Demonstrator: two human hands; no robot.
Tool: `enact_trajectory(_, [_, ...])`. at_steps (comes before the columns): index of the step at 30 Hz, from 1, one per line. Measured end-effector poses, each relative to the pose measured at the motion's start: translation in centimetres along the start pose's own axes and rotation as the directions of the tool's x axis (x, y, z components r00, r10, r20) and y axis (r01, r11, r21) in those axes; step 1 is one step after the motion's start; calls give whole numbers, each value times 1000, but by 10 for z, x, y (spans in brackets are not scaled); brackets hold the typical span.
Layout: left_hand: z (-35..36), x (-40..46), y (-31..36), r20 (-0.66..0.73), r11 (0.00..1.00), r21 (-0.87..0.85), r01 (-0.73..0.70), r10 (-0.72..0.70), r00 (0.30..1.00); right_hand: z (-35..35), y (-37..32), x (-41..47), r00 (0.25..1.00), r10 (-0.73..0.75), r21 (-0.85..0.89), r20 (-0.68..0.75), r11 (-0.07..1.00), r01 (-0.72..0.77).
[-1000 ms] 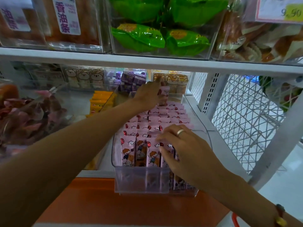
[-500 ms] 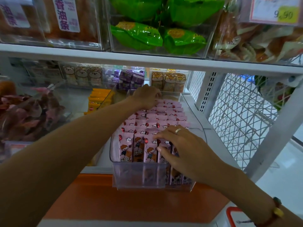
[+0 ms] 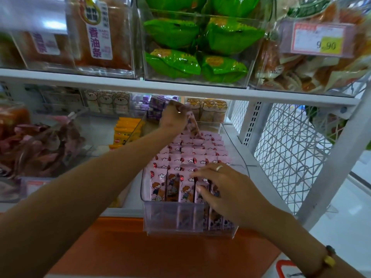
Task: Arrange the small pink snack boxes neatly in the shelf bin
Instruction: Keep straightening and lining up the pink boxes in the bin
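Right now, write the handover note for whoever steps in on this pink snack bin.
Left hand: at the back of the clear bin, pinching one pink box lifted and tilted above the rear rows.
Right hand: fingers spread, resting on the front row of pink boxes, holding them upright.
Done: the bin is mostly filled with pink boxes standing in rows, front to back.
Left: seat the lifted box in the back row, straighten any leaning boxes, then release the front row. The bin juts over the shelf edge and may need pushing back.
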State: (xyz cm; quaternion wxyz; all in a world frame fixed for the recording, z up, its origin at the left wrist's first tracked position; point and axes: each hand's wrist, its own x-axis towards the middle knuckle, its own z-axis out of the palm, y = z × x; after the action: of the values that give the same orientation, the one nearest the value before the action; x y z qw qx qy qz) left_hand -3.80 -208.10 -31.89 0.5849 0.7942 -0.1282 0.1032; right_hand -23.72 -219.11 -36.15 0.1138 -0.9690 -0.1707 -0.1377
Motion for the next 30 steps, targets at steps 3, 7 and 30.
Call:
enact_trajectory(3, [-20,-21,8,-149,979,-183,93,-121,981,0,-1,0,1000,10,0,-14,1000,-10])
enact_trajectory(7, [-52,-70,19,-167,933,-361,5,-70,983,-1,-4,2,998,55,29,-31,998,-54])
enact_trajectory(30, [-67,-179,7,190,955,-4,-295,291,938,-6,-35,21,867,465,954,179,135,-269])
